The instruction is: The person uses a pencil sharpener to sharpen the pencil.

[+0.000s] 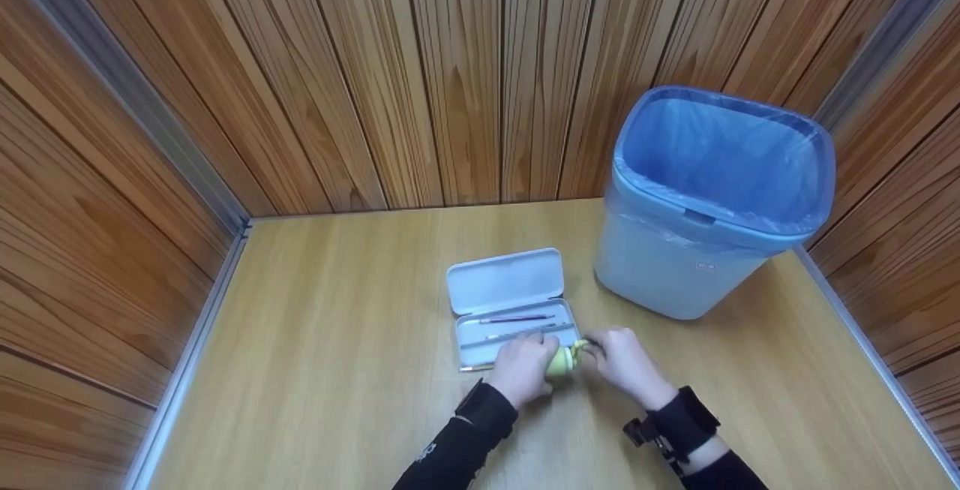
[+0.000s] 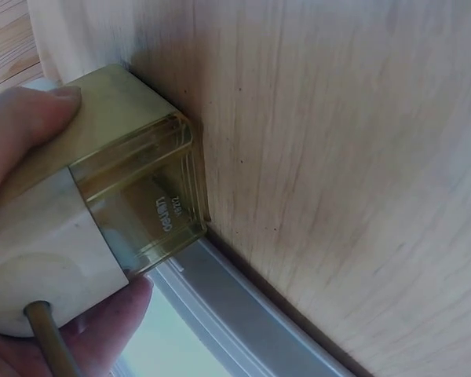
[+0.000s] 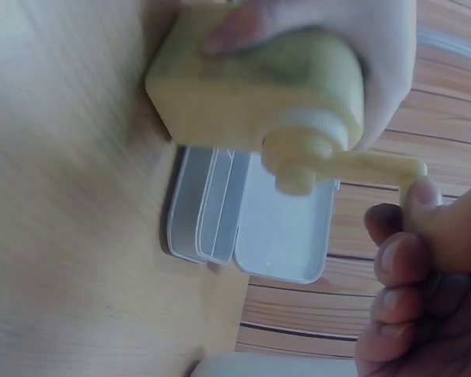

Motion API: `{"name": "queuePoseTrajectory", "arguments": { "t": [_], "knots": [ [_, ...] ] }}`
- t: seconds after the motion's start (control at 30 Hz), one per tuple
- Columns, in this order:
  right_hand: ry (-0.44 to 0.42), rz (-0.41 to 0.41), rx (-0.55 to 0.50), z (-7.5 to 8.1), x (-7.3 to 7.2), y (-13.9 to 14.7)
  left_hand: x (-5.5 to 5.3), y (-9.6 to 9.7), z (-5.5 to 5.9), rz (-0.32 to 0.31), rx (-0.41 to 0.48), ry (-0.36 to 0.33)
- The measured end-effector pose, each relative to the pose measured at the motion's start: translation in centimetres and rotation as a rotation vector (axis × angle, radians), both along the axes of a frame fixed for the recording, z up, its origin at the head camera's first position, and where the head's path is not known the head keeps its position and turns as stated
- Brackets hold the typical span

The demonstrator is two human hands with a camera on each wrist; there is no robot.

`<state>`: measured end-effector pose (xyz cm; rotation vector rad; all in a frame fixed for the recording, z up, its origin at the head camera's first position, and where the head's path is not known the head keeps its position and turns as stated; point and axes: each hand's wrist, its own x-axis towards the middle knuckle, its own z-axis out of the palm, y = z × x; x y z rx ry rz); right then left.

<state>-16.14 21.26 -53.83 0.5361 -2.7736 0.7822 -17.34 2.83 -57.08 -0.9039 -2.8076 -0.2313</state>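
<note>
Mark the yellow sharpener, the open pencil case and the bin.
Yellow sharpener [image 3: 224, 111]: right wrist view, on the side of its body.
Open pencil case [image 1: 506, 284]: head view, on the inside of its lid.
Bin [image 1: 664, 261]: head view, on its outer front wall.

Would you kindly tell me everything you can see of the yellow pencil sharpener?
The pencil sharpener has a pale yellow, plastic-looking body with a rounded top, a see-through compartment bearing pale lettering, and a crank at one end. A pencil sits in a hole at the opposite end. The left hand grips the body; the right hand pinches the crank's handle. It appears to stand upright on the table, by the near right corner of the open pencil case.
</note>
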Motion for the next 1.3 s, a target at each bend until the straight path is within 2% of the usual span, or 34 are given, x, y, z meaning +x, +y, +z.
{"name": "queuePoseTrajectory", "arguments": {
  "t": [0.23, 0.4, 0.57, 0.73, 1.03, 1.17, 1.3],
  "knots": [
    [-0.159, -0.084, -0.04, -1.2, -2.8, -0.6, 0.0, 0.0, 0.0, 0.003, -0.009, 0.014],
    [-0.295, -0.134, 0.015, -3.5, -3.3, -0.7, 0.2, 0.2, 0.1, -0.002, -0.005, -0.009],
    [-0.314, -0.108, 0.069, -5.6, -1.6, -0.3, 0.3, 0.3, 0.1, -0.015, 0.003, -0.012],
    [-0.292, -0.08, 0.067, -5.9, 0.4, -0.3, 0.2, 0.1, 0.0, 0.0, -0.012, 0.011],
    [-0.333, 0.005, 0.096, -4.6, 2.1, -0.1, 0.1, 0.0, 0.2, 0.0, -0.022, -0.009],
    [-0.299, 0.053, 0.094, -3.8, 3.0, 0.3, 0.1, 0.0, 0.2, -0.001, -0.022, 0.003],
    [-0.223, 0.076, 0.074, -2.5, 3.7, 0.5, 0.1, -0.1, 0.3, -0.004, -0.017, 0.008]
  ]
}}
